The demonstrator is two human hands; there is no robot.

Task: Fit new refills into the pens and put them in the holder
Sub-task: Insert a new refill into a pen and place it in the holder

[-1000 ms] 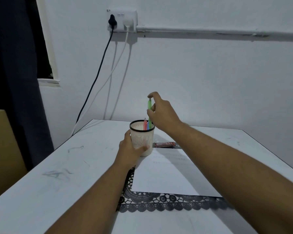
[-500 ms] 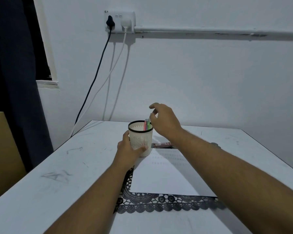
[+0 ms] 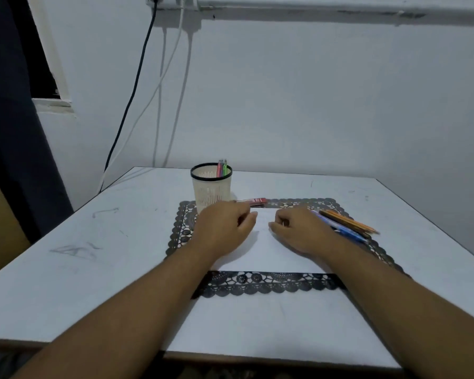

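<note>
- Holder (image 3: 211, 191) stands upright at the mat's 11 o'clock corner; pink and green pens (image 3: 222, 168) already stand inside against its 2 o'clock rim, so at least two look finished.
- Left hand (image 3: 225, 231) rests on the white paper (image 3: 268, 250), fingers loosely curled, gripping nothing visible.
- Right hand (image 3: 298, 233), likewise loosely curled, holds nothing I can make out.
- Blue and orange pens (image 3: 348, 225) lie at 3 o'clock of the right hand: these probably remain.
- Red packet (image 3: 253, 201), perhaps refills, lies at 12 o'clock of the paper.
</note>
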